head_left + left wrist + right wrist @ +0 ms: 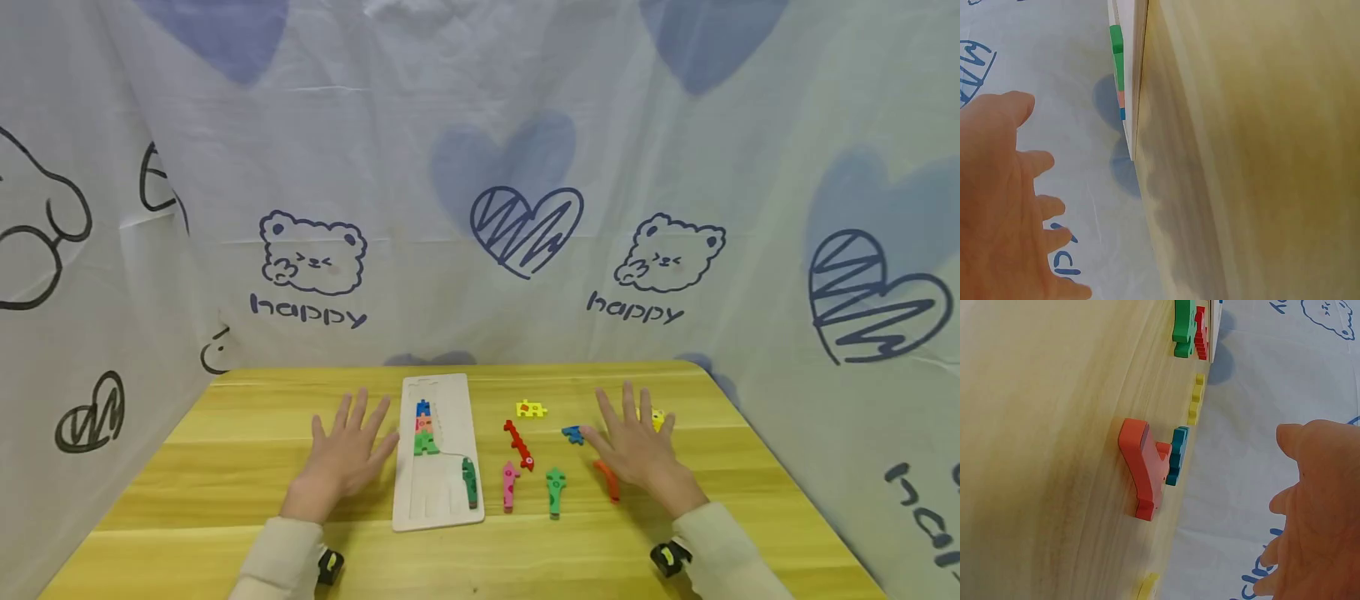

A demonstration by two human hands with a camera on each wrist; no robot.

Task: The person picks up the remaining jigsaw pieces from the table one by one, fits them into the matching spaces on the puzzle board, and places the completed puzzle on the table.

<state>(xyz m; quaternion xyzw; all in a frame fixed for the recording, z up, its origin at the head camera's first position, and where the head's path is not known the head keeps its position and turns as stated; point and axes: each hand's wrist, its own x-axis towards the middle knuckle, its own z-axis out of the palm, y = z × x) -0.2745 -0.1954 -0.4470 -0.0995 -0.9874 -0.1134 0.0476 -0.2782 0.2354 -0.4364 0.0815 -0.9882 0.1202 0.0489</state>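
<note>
My left hand (341, 458) is spread with straight fingers just left of a white puzzle board (438, 500), holding nothing. In the board sit blue (423, 407), orange-pink (424, 424) and green (425, 445) pieces in a column, with a dark green piece (469, 483) at the lower right. Fingers spread, my right hand (641, 450) is empty too. Near it lie a blue piece (573, 435), an orange-red curved piece (1139, 465) and a partly covered yellow piece (657, 418). Between board and right hand are yellow (531, 408), red (518, 446), pink (509, 486) and green (555, 492) pieces.
The wooden table (187, 492) ends at a pale curtain (420, 167) printed with hearts and bears, which also runs along both sides. Each wrist wears a small black device, one on the left (330, 566) and one on the right (670, 558).
</note>
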